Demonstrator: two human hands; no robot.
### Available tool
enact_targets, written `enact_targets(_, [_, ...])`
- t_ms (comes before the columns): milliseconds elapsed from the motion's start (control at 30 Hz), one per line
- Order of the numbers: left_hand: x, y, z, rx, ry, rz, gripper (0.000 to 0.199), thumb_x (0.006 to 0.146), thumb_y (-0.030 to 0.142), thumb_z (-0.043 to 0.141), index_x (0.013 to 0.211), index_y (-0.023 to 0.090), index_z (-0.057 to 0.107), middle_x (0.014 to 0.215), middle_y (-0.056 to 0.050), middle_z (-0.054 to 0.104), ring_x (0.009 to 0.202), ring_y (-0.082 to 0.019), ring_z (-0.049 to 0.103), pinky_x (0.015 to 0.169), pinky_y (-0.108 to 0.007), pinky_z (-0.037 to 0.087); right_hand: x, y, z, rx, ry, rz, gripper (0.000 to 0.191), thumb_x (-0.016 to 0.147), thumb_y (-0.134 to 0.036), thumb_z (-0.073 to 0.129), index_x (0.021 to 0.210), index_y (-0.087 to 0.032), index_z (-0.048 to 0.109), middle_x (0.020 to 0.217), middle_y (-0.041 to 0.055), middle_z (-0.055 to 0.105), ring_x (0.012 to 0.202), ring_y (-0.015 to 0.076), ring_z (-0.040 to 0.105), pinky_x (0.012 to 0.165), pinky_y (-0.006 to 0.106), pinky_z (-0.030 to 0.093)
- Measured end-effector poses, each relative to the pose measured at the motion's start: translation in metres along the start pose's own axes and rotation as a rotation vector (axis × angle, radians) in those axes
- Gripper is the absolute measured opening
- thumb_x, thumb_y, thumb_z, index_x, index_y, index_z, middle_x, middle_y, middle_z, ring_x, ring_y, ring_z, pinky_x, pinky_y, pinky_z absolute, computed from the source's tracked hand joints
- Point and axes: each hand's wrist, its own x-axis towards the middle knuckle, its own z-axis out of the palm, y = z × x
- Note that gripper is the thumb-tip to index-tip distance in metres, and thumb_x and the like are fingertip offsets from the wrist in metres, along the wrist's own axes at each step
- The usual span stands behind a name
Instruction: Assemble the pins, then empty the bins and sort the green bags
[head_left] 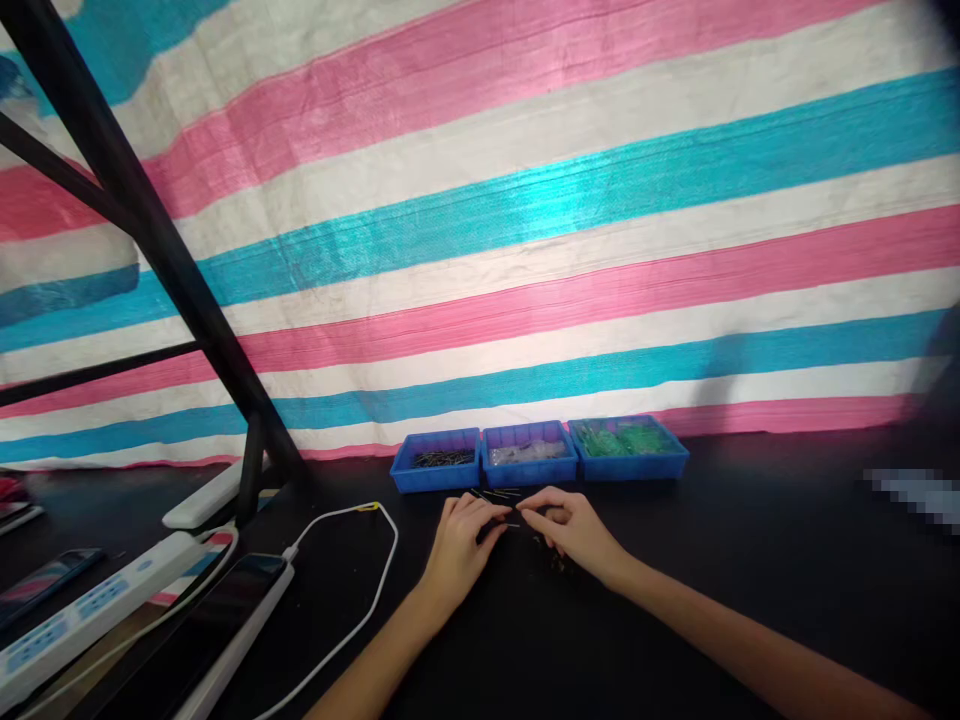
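Nearest to me, at the left side of the black table [337, 620], lie a white power strip [97, 610] and a dark phone [240, 590] with a white cable [394, 545] plugged in, which makes a loop.

Farther in, the 2 bare hands are almost meeting. The left hand [461, 545] has its thumb and fingers bent; 1 thin pin [513, 525] shows at the thumb tip, but I cannot tell if it is gripped. The right hand [574, 530] is curled, with fingertips close together; I cannot tell if something is between them. Small brownish pieces [559, 562] lie beside it.

Just beyond the hands are some loose pins [501, 493], then 3 blue trays in a row: left with dark pins [444, 458], middle with clear pieces [529, 452], right with green pieces [637, 439]. Behind everything hangs the striped sheet [480, 240].
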Motion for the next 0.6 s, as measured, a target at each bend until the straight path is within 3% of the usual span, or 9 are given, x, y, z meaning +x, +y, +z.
enact_targets(67, [-0.001, 0.006, 0.001, -0.045, 0.050, -0.012, 0.018, 0.084, 0.025, 0.054, 0.099, 0.025, 0.063, 0.087, -0.003, 0.068, 0.081, -0.020, 0.057, 0.072, -0.035, 0.038, 0.000, 0.001, 0.000, -0.018, 0.097, -0.039, 0.033, 0.074, -0.045, 0.062, 0.086, -0.014, 0.068, 0.070, 0.0037, 0.061, 0.045, 0.0089, 0.048, 0.039, 0.021, 0.036])
enact_targets(133, [-0.002, 0.011, 0.002, -0.076, 0.097, -0.022, 0.017, 0.085, 0.025, 0.052, 0.097, 0.024, 0.064, 0.087, -0.004, 0.068, 0.082, -0.020, 0.057, 0.072, -0.035, 0.039, 0.001, 0.002, 0.000, -0.037, 0.126, -0.039, 0.035, 0.074, -0.047, 0.062, 0.087, -0.014, 0.068, 0.069, 0.0040, 0.061, 0.044, 0.0097, 0.048, 0.037, 0.021, 0.035])
enact_targets(267, [-0.003, 0.017, 0.003, -0.122, 0.158, -0.017, 0.015, 0.086, 0.026, 0.050, 0.094, 0.023, 0.063, 0.088, -0.004, 0.067, 0.082, -0.019, 0.057, 0.071, -0.034, 0.040, 0.001, 0.003, 0.001, -0.072, 0.055, -0.027, 0.035, 0.075, -0.047, 0.061, 0.083, -0.015, 0.069, 0.054, 0.0010, 0.054, 0.041, 0.0101, 0.045, 0.035, 0.021, 0.032])
enact_targets(500, [-0.005, 0.022, -0.001, -0.160, 0.221, -0.019, 0.012, 0.086, 0.024, 0.052, 0.091, 0.023, 0.063, 0.085, -0.002, 0.066, 0.081, -0.018, 0.057, 0.071, -0.032, 0.040, 0.002, 0.008, 0.002, -0.110, -0.021, -0.039, 0.031, 0.076, -0.045, 0.061, 0.077, -0.014, 0.068, 0.059, 0.0021, 0.056, 0.044, 0.0110, 0.047, 0.040, 0.023, 0.033])
enact_targets(600, [-0.005, 0.023, -0.002, -0.189, 0.255, -0.011, 0.011, 0.086, 0.022, 0.053, 0.090, 0.023, 0.063, 0.085, -0.002, 0.066, 0.082, -0.017, 0.057, 0.072, -0.032, 0.040, 0.002, 0.010, 0.003, -0.122, -0.052, -0.036, 0.032, 0.077, -0.046, 0.060, 0.077, -0.014, 0.065, 0.051, -0.0002, 0.051, 0.042, 0.0111, 0.045, 0.040, 0.023, 0.031])
